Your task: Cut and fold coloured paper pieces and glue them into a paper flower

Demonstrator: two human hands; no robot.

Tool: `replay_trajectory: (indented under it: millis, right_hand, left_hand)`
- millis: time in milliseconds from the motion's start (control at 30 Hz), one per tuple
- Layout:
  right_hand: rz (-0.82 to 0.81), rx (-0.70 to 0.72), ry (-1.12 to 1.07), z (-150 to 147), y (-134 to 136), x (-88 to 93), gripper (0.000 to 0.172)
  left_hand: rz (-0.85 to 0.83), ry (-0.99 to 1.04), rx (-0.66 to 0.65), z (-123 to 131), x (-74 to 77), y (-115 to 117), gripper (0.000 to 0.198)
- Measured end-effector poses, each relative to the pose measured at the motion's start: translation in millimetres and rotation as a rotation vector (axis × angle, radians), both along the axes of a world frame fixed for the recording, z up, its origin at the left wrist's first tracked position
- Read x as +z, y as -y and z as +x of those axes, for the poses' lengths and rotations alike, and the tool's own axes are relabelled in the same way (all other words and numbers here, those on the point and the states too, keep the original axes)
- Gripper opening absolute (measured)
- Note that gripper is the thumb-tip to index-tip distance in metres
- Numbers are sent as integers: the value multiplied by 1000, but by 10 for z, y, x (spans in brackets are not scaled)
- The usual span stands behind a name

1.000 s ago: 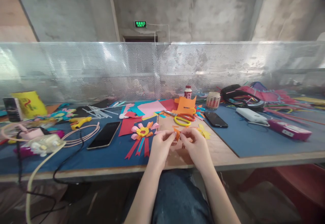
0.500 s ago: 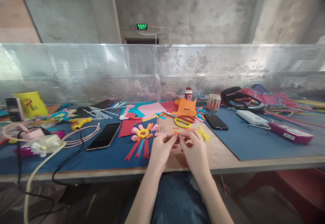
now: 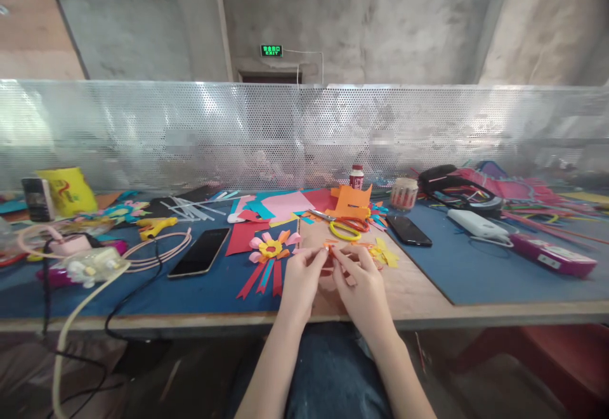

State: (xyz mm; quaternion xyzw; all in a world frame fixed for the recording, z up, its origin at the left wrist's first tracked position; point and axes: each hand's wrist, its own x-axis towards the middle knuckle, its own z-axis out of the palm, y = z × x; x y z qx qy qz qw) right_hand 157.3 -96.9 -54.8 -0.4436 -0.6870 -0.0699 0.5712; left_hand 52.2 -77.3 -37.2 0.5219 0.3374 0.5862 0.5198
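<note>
My left hand [image 3: 304,275] and my right hand [image 3: 359,276] meet above the brown board, fingertips pinched together on a small piece of orange paper [image 3: 330,249]. Fingers hide most of that piece, so its shape cannot be made out. Just left of my left hand lies a paper flower [image 3: 270,249] with a yellow centre, pink and orange petals, and red and blue ribbon tails. Beyond my fingers rest scissors [image 3: 346,230] with yellow and orange handles. A yellow paper shape [image 3: 384,253] lies to the right of my right hand.
Cut orange paper [image 3: 353,202] stands behind the scissors, near a small bottle [image 3: 356,177] and a glass jar [image 3: 404,194]. Phones lie left [image 3: 200,253] and right [image 3: 409,230]. A yellow glue gun [image 3: 155,227] sits among cables at left. A perforated metal screen [image 3: 214,134] borders the back.
Both hands stay together over the board, with fingertips shifted slightly around the orange paper. The whole view has moved a little, so the table appears slightly further right.
</note>
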Motion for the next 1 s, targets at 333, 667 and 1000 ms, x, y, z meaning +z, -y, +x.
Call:
replay_trajectory:
  millis: [333, 667, 1000]
  right_hand:
    - [-12, -34, -34, -2, 17, 8, 27]
    - [-128, 31, -221, 42, 27, 39, 18]
    - [-79, -36, -169, 24, 19, 18, 13]
  left_hand:
    - [-11, 7, -26, -14, 4, 7, 25]
    - [-92, 58, -102, -1, 0, 7, 26]
    - [-118, 143, -81, 6, 6, 22, 14]
